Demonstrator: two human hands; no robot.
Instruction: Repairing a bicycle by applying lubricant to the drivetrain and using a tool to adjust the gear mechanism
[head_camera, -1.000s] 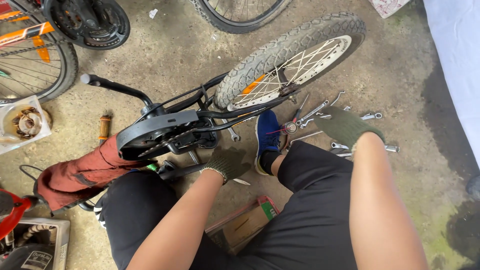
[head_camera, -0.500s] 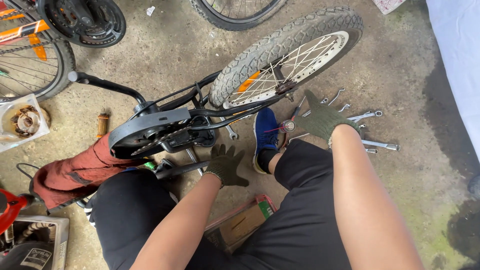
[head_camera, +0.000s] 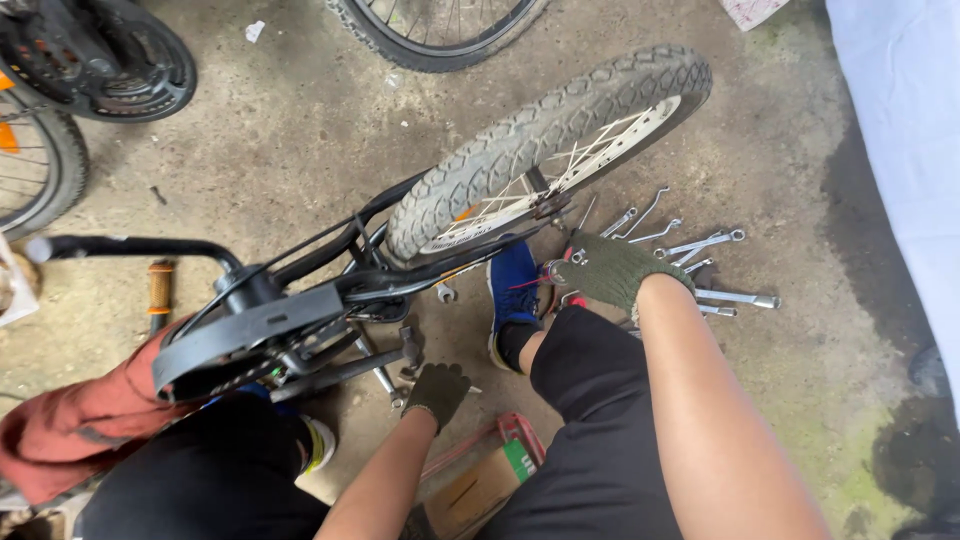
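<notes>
I squat beside a small black bicycle (head_camera: 300, 300) whose knobby rear wheel (head_camera: 545, 150) is raised off the floor. My left hand (head_camera: 437, 388), in a dark glove, reaches down just under the crank and chain guard (head_camera: 245, 335) with its fingers curled; what it grips is hidden. My right hand (head_camera: 612, 268), in a green knit glove, rests on a scatter of wrenches (head_camera: 715, 270) beside my blue shoe (head_camera: 512, 290). Its fingers bend over a red-handled tool (head_camera: 574, 299). Whether they hold it is unclear.
A red cloth (head_camera: 80, 430) lies under the bike at the left. A cardboard box (head_camera: 480, 490) sits between my knees. Another bicycle's wheel (head_camera: 40, 170) and chainring (head_camera: 100, 60) stand at the far left, a third wheel (head_camera: 440, 30) at the top. White sheeting (head_camera: 900, 130) lines the right side.
My right hand has come down from spread fingers above the wrenches onto the tools nearer my shoe. My left hand has stayed under the crank. The view has shifted slightly.
</notes>
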